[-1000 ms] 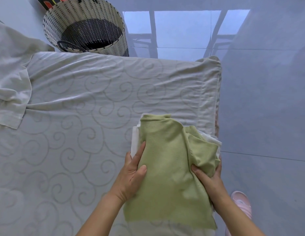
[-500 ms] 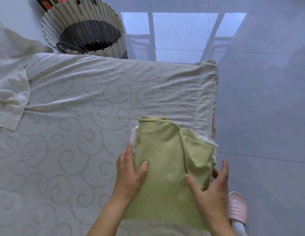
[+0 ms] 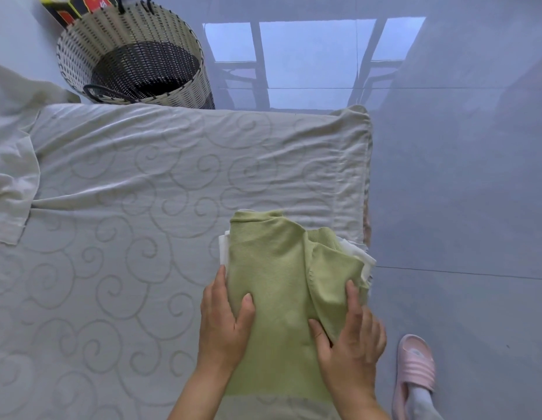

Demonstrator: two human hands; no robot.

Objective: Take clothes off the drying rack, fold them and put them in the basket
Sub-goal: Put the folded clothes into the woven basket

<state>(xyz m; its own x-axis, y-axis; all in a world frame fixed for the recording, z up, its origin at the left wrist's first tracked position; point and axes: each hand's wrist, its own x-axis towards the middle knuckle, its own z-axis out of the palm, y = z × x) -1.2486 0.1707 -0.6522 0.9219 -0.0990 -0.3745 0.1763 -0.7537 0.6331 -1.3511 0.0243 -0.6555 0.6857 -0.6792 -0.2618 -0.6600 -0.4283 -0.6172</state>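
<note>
Bed (image 3: 142, 183) bearing a partly folded green top (image 3: 272, 268) over white garments near its right edge, left hand (image 3: 224, 322) and right hand (image 3: 351, 338) flat upon it, neither grip closed; woven basket (image 3: 81, 50) beyond the bed apparently empty.

text: none legible | box (image 3: 68, 9) behind basket (image 3: 81, 50): red-yellow-black print, lettering too small to read

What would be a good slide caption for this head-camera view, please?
Both hands, left and right, press a green garment flat on the bed; woven basket waits beyond.
</note>
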